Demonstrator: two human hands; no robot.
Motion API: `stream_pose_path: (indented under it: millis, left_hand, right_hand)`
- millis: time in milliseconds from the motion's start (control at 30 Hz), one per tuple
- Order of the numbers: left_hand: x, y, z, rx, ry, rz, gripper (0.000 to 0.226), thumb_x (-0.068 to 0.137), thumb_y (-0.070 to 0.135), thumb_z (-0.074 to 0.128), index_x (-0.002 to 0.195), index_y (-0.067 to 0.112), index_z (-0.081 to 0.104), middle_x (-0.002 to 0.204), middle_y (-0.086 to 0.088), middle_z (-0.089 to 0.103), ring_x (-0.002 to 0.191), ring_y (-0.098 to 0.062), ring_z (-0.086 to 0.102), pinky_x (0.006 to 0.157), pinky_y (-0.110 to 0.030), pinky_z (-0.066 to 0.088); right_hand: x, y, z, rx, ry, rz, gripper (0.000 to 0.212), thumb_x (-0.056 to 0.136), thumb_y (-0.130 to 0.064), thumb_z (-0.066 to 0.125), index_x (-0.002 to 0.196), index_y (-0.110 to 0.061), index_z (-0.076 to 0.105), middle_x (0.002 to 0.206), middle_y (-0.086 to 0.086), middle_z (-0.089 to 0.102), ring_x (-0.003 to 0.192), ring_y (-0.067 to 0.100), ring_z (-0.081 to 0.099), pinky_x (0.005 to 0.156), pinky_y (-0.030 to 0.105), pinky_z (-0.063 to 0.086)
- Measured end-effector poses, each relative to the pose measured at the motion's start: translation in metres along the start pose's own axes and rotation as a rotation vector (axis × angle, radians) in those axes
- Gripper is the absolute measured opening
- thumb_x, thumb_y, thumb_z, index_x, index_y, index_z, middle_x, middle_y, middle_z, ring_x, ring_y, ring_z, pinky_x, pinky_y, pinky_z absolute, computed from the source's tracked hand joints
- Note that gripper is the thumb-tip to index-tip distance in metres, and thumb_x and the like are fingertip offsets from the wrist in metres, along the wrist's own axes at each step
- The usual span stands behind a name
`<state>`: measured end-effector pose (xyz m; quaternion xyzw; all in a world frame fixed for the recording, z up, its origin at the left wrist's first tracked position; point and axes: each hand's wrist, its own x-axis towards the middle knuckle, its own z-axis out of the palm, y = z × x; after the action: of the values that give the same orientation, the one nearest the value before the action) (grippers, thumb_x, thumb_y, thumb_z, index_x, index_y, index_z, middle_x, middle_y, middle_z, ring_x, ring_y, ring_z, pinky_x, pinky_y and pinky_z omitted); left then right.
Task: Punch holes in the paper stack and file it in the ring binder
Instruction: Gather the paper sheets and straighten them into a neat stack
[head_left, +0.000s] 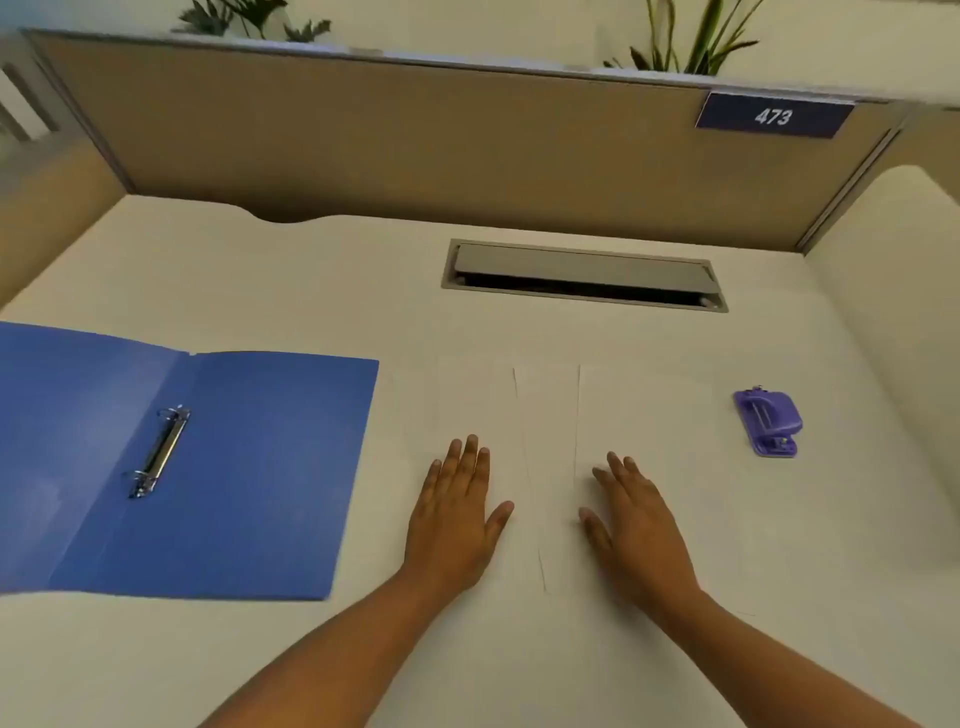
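in the head view, a white desk (260, 270) fills most of the frame, and the paper sheets (644, 415) lie flat in the middle of it, white on white so their edges barely show. several sheets seem to be spread side by side and overlapping rather than squared into one pile; thin edge lines run between them just in front of the hands, but how many sheets there are cannot be told.

the left hand (457, 514) rests palm down on the left part of the paper, fingers straight and close together, thumb spread out toward the right. the right hand (634, 519) lies flat on the right part of the paper, fingers stretched forward and slightly fanned, thumb out toward the left. neither hand pinches or grasps anything; both are open and flat on the sheets, apart from each other with a strip of paper between them.

left of the paper, just beside its left edge, a blue binder (249, 467) lies open on the desk, its metal rings (161, 452) along the spine fold. right of the paper, well apart from the right hand, a purple hole punch (769, 421) sits on the desk by itself.

beyond the paper, toward the back of the desk, is a grey cable slot (582, 275) with its flap partly raised. behind that stands a brown partition (363, 145) carrying a dark blue label (774, 115) reading 473, with green plants (691, 36) above its top edge.
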<state>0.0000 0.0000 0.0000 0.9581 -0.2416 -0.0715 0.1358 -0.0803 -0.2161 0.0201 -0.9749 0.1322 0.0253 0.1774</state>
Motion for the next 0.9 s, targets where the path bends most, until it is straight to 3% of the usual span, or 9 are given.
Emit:
stream_pose_path:
  millis: [267, 367, 400, 467, 533, 600, 700, 767, 900]
  left_hand:
    - [-0.011, -0.006, 0.013, -0.037, 0.010, -0.029, 0.077, 0.089, 0.064, -0.001, 0.149, 0.018, -0.014, 0.160, 0.002, -0.017, 0.148, -0.015, -0.017, 0.119, -0.030, -0.014]
    - [-0.011, -0.002, 0.006, -0.088, 0.051, -0.003, 0.076, 0.090, 0.064, 0.001, 0.150, 0.019, -0.011, 0.159, 0.005, -0.017, 0.148, -0.014, -0.015, 0.119, -0.031, -0.009]
    - [-0.013, 0.004, 0.000, -0.143, 0.073, 0.018, 0.076, 0.091, 0.064, 0.004, 0.152, 0.019, -0.003, 0.160, 0.006, -0.009, 0.149, -0.013, -0.009, 0.121, -0.032, -0.003]
    - [-0.019, 0.021, -0.013, -0.355, 0.165, 0.038, 0.074, 0.093, 0.066, 0.012, 0.148, 0.022, 0.032, 0.155, 0.009, 0.031, 0.144, -0.012, 0.026, 0.118, -0.034, 0.025]
    - [-0.024, 0.044, -0.023, -0.568, 0.200, -0.009, 0.063, 0.092, 0.067, 0.022, 0.126, 0.026, 0.055, 0.123, 0.015, 0.060, 0.114, -0.005, 0.054, 0.096, -0.030, 0.048]
    - [-0.021, 0.070, -0.025, -0.676, 0.134, -0.099, 0.045, 0.093, 0.060, 0.037, 0.119, 0.027, 0.055, 0.110, 0.018, 0.061, 0.101, -0.002, 0.057, 0.084, -0.025, 0.052]
    - [-0.006, 0.097, -0.016, -0.724, -0.041, -0.289, 0.050, 0.093, 0.047, 0.052, 0.134, 0.021, 0.044, 0.128, 0.009, 0.054, 0.119, -0.012, 0.053, 0.096, -0.025, 0.046]
    - [0.002, 0.112, -0.010, -0.697, -0.091, -0.368, 0.063, 0.091, 0.046, 0.054, 0.142, 0.015, 0.035, 0.140, 0.002, 0.047, 0.128, -0.017, 0.047, 0.104, -0.029, 0.042]
    - [0.010, 0.133, -0.004, -0.704, -0.112, -0.509, 0.074, 0.087, 0.045, 0.061, 0.145, 0.011, 0.030, 0.142, -0.002, 0.044, 0.130, -0.021, 0.045, 0.105, -0.032, 0.041]
  right_hand:
    - [-0.012, -0.002, 0.014, -0.007, -0.007, 0.020, 0.059, 0.099, -0.048, 0.036, 0.152, -0.022, 0.031, 0.163, -0.004, 0.020, 0.151, 0.014, 0.011, 0.121, 0.029, 0.005]
    - [-0.011, -0.005, 0.010, 0.035, -0.018, 0.024, 0.059, 0.099, -0.050, 0.037, 0.151, -0.023, 0.031, 0.162, -0.005, 0.020, 0.151, 0.013, 0.011, 0.121, 0.029, 0.005]
    - [-0.009, -0.006, 0.007, 0.066, 0.000, 0.036, 0.058, 0.098, -0.049, 0.040, 0.149, -0.023, 0.036, 0.161, -0.005, 0.026, 0.150, 0.014, 0.015, 0.121, 0.030, 0.008]
    - [-0.009, -0.001, -0.005, 0.130, 0.103, 0.108, 0.048, 0.097, -0.045, 0.047, 0.138, -0.021, 0.052, 0.152, -0.002, 0.044, 0.144, 0.017, 0.033, 0.119, 0.033, 0.022]
    - [-0.011, 0.009, -0.019, 0.204, 0.243, 0.246, 0.036, 0.094, -0.038, 0.055, 0.122, -0.017, 0.064, 0.136, 0.004, 0.059, 0.129, 0.022, 0.050, 0.107, 0.035, 0.038]
    - [-0.014, 0.029, -0.033, 0.209, 0.309, 0.447, 0.037, 0.090, -0.034, 0.062, 0.119, -0.012, 0.064, 0.129, 0.010, 0.062, 0.119, 0.030, 0.055, 0.098, 0.039, 0.044]
    - [-0.014, 0.057, -0.048, 0.169, 0.147, 0.729, 0.063, 0.085, -0.043, 0.063, 0.132, -0.003, 0.054, 0.132, 0.021, 0.056, 0.120, 0.039, 0.053, 0.098, 0.045, 0.045]
    - [-0.012, 0.067, -0.053, 0.152, 0.061, 0.776, 0.069, 0.084, -0.049, 0.062, 0.132, -0.001, 0.051, 0.130, 0.020, 0.057, 0.117, 0.039, 0.055, 0.093, 0.044, 0.046]
    - [-0.008, 0.077, -0.063, 0.223, -0.020, 0.768, 0.069, 0.082, -0.051, 0.064, 0.131, -0.004, 0.049, 0.123, 0.015, 0.061, 0.110, 0.036, 0.060, 0.079, 0.038, 0.046]
